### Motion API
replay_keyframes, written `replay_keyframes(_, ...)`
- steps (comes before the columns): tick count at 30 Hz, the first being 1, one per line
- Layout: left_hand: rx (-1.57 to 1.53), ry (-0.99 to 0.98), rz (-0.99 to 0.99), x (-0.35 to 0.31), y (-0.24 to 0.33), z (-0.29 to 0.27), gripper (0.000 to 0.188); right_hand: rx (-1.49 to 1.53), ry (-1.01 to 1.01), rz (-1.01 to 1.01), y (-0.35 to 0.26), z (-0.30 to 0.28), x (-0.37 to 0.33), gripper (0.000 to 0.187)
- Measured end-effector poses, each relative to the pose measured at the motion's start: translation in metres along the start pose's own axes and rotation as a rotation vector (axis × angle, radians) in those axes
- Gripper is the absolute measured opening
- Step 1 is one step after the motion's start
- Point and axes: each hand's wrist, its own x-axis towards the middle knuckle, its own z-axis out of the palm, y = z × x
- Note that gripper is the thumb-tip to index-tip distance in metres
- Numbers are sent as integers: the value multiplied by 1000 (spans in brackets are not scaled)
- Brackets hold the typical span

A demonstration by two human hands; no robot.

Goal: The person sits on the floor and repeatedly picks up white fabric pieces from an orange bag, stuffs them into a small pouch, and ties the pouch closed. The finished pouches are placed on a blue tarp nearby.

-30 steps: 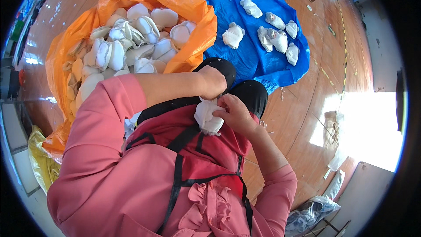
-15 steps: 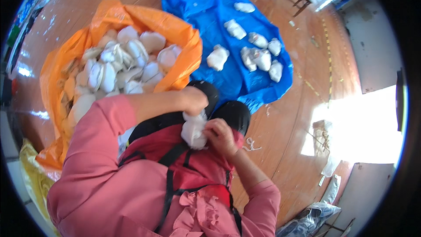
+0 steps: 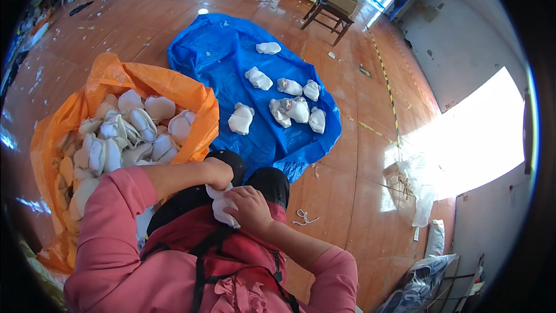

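Over my lap I hold a white padded fabric bundle, soft and rounded. My left hand is closed on its far end, with the fingers mostly hidden behind the back of the hand. Wrapped over its near right side is my right hand. To the left stands an open orange sack, full of white and cream rounded pads. Several white bundles, like the one I hold, lie on a blue plastic sheet beyond my knees.
A white cord lies on the reddish floor to my right. Farther right are clear plastic wrapping and a plastic-covered dark bundle by the wall. A wooden chair carrying a cardboard box stands at the back.
The view has tilted up, so the sack and sheet sit lower and farther left. My right hand has gone from pinching at the bundle's side to lying over it. My left hand keeps its hold.
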Motion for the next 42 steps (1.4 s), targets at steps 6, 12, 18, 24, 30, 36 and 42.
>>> replay_keyframes(6,5,-26,0,-8,4,-4,30,-132,-238,103,-8,-2,15,37)
replay_keyframes(12,-9,-1,11,-5,-1,4,29,-167,-261,139,-11,4,15,33)
replay_keyframes(18,-111,45,6,-5,-7,11,32,-149,-325,71,-1,-9,5,24)
replay_keyframes(24,-143,71,35,-6,-7,10,33,28,-108,91,11,4,-22,30)
replay_keyframes(30,-165,209,94,-9,-7,19,35,58,96,158,8,32,-33,45)
replay_keyframes(36,-257,643,387,-42,-4,40,51,454,201,153,21,48,-46,33)
replay_keyframes(42,70,826,695,-73,-16,45,49,760,-79,127,33,11,-37,28)
